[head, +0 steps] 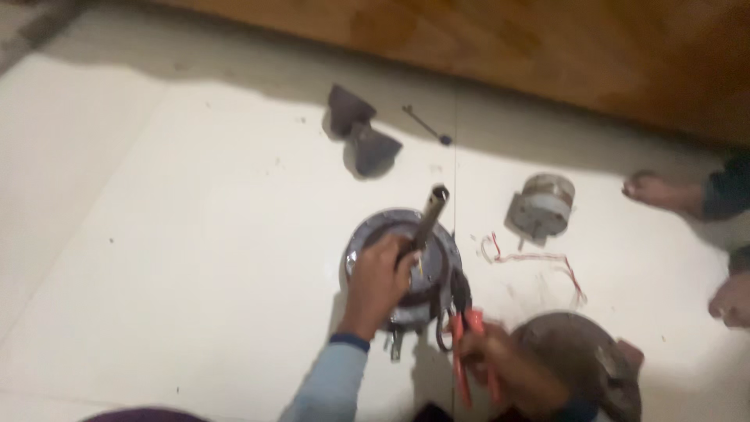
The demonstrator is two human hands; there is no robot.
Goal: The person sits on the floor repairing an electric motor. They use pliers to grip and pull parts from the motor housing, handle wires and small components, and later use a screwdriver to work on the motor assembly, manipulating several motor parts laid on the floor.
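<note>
At centre frame the round metal fan motor sits on the white floor, its stiff shaft standing up. The left hand clamps its hub; the right hand grips red-handled pliers. It looks heavy and rigid, best held by the rim.

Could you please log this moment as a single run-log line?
left hand: grips round grey metal motor housing | right hand: holds orange-handled pliers | surface: white tiled floor

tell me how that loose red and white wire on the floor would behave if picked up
The wire would probably go floppy and dangle, since it lies in loose curves on the floor. It looks thin, so likely very light. A push would probably just slide or bend it.
</note>
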